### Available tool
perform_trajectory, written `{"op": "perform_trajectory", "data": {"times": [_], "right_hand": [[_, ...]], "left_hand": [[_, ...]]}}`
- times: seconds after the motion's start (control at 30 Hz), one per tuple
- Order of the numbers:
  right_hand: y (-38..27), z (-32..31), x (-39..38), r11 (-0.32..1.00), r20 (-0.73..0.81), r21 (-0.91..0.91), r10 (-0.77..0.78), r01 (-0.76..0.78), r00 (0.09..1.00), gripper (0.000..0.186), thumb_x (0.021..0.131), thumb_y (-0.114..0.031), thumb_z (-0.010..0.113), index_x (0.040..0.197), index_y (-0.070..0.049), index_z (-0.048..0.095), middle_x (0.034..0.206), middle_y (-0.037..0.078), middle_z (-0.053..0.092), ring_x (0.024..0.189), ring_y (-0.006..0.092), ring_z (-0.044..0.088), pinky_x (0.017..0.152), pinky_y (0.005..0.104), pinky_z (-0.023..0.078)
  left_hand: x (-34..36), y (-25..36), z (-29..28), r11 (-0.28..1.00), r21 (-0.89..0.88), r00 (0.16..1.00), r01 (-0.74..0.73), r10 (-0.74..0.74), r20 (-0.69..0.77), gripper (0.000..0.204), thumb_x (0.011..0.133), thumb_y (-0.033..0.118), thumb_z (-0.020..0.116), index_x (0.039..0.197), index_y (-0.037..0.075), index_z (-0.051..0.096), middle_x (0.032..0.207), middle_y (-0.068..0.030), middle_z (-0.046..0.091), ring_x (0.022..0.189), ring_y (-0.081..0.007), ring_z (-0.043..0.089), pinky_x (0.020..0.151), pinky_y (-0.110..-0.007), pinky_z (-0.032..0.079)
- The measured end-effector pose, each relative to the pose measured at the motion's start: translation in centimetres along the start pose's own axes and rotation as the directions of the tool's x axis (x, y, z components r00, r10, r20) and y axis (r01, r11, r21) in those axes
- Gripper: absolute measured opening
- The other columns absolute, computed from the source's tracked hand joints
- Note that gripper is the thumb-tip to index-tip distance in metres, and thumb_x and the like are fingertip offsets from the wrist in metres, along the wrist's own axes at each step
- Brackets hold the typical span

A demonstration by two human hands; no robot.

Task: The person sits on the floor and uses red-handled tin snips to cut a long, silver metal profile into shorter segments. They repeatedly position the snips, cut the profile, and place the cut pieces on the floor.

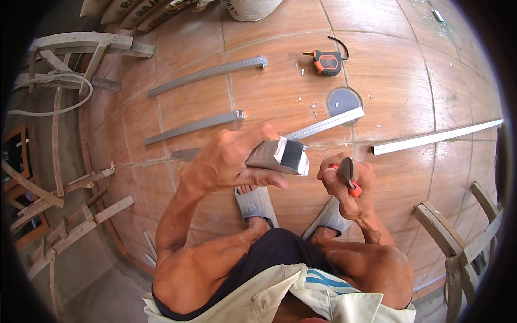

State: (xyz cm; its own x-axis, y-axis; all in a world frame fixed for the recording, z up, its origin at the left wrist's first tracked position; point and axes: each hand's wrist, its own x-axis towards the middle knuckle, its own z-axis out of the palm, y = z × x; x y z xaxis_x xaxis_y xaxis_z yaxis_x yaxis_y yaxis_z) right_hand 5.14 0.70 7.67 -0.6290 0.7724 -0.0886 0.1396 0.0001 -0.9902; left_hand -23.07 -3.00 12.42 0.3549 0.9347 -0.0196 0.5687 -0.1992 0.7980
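My left hand (218, 159) is closed round a metal channel (269, 156), a light-gauge profile whose cut end points right, towards my other hand. Flaps of bright metal stand at that end, and its length runs back behind the hand. In my right hand (366, 180) is a pair of snips (348, 169) with red on the handles; the metal jaws point up and stay apart from the channel. Whether the jaws are parted is hard to see from above. Beyond the hands, another perforated metal channel (328, 125) lies slanted on the tiles, partly over a grey disc (343, 99).
An orange and black tape measure (327, 63) rests farther off, near small metal scraps. Two channels (210, 74) lie at the left, and a shiny one (436, 138) at the right. Wooden trestles (441, 231) stand at both sides. Sacks (156, 16) are stacked at the back left.
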Motion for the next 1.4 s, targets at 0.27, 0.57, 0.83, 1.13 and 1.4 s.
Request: {"op": "perform_trajectory", "data": {"times": [0.27,0.57,0.83,1.13,1.4], "right_hand": [[0.5,0.6,0.2,0.995,0.015,-0.071,-0.065,0.066,0.998,0.008,0.095,-0.005,0.079,0.098,-0.002,0.071,0.066,0.008,0.058,0.056,0.0187,0.054,0.055,0.0326,0.044],[1.8,1.0,-0.7,0.978,0.018,0.078,0.191,-0.192,0.981,0.01,0.099,-0.008,0.075,0.094,-0.002,0.069,0.066,0.007,0.058,0.056,0.0162,0.052,0.056,0.0318,0.044],[1.7,1.4,-1.0,0.987,0.001,0.047,0.152,-0.152,0.988,0.007,0.097,-0.007,0.077,0.1,-0.003,0.072,0.069,0.009,0.06,0.058,0.0168,0.056,0.059,0.0327,0.046],[3.3,1.2,-1.0,0.976,0.057,0.118,0.177,-0.183,0.983,0.008,0.101,-0.008,0.072,0.095,-0.002,0.069,0.072,0.007,0.063,0.059,0.0152,0.055,0.058,0.0313,0.045],[3.7,0.7,-1.0,0.934,-0.097,0.302,0.228,-0.19,0.969,0.023,0.108,-0.02,0.065,0.098,0.001,0.069,0.072,0.004,0.061,0.064,0.011,0.056,0.061,0.0288,0.044]], "left_hand": [[-0.6,-0.3,0.8,0.996,-0.012,0.996,0.094,-0.094,-0.003,0.072,0.075,0.056,0.092,0.12,0.006,0.069,0.09,-0.008,0.075,0.079,-0.0275,0.076,0.07,-0.035,0.058],[-0.6,-1.3,2.4,0.993,0.035,0.992,0.11,-0.107,-0.065,0.072,0.079,0.054,0.091,0.124,0.004,0.064,0.095,-0.0135,0.074,0.084,-0.0361,0.076,0.071,-0.041,0.059],[-0.3,-1.5,3.4,0.996,0.041,0.992,0.073,-0.069,-0.105,0.064,0.083,0.056,0.089,0.113,0.008,0.06,0.079,-0.0132,0.068,0.075,-0.0375,0.074,0.063,-0.045,0.056],[-0.2,-1.2,3.6,0.983,-0.157,0.993,0.094,-0.103,-0.05,0.066,0.086,0.059,0.085,0.116,0.006,0.059,0.08,-0.0139,0.068,0.073,-0.0364,0.074,0.062,-0.044,0.055],[-1.0,-2.1,4.4,0.983,0.024,0.983,0.182,-0.182,-0.008,0.057,0.097,0.031,0.082,0.133,0.004,0.048,0.098,-0.016,0.068,0.083,-0.034,0.071,0.075,-0.046,0.057]]}}
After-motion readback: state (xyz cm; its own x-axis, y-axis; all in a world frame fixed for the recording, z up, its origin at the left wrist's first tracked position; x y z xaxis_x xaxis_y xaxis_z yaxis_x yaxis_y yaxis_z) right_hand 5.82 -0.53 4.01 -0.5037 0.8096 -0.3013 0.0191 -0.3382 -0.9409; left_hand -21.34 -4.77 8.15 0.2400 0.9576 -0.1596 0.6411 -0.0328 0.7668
